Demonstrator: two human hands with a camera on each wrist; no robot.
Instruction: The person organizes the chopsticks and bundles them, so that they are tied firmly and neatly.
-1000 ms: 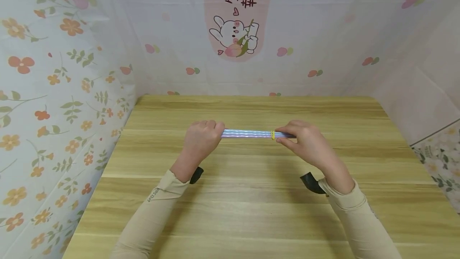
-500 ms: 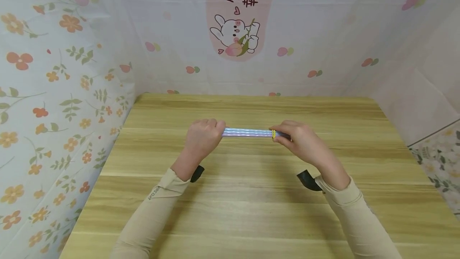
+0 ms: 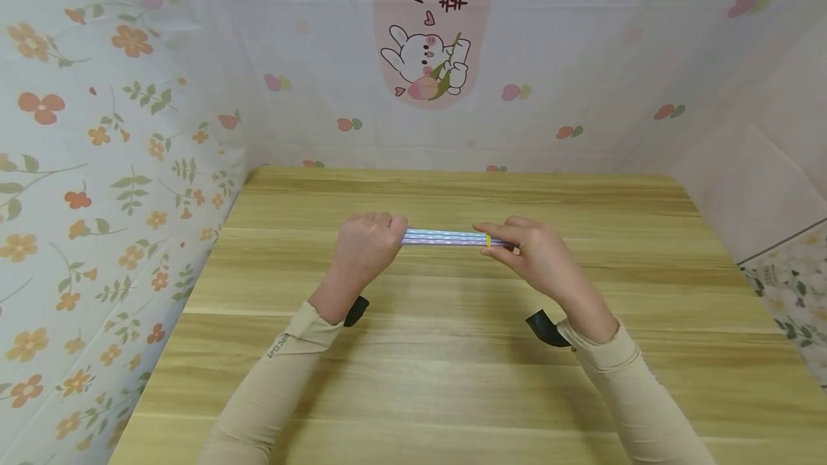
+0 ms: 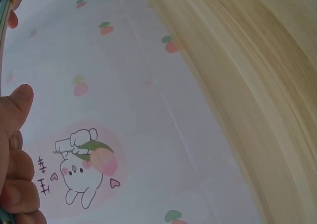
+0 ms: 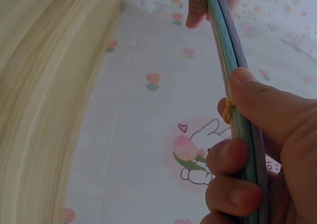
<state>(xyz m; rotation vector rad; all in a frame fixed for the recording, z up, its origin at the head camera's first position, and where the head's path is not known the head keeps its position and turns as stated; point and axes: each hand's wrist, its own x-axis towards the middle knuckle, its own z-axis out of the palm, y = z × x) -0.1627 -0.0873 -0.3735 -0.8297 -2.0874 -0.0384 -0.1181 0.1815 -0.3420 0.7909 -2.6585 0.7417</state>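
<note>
A bundle of slim pastel blue, teal and purple sticks [image 3: 446, 237] is held level above the table between both hands. My left hand [image 3: 368, 244] grips its left end in a fist, hiding that end. Toward the right end, a yellow rubber band [image 3: 488, 240] is wound round the sticks. My right hand [image 3: 545, 253] pinches the bundle there, its thumb and index fingertips just left of the band. In the right wrist view the thumb [image 5: 262, 95] lies along the sticks near the band [image 5: 228, 111], and the other fingers curl underneath.
The wood-grain table [image 3: 420, 379] spreads beneath both arms. A white printed cloth [image 3: 291, 34] rises behind it, and a floral cloth [image 3: 97, 185] hangs at the left. Black curved pieces [image 3: 548, 329] jut from beneath both wrists.
My right hand has moved left along the bundle, so its fingertips now reach past the rubber band. The band is slightly nearer my left hand, which keeps its grip.
</note>
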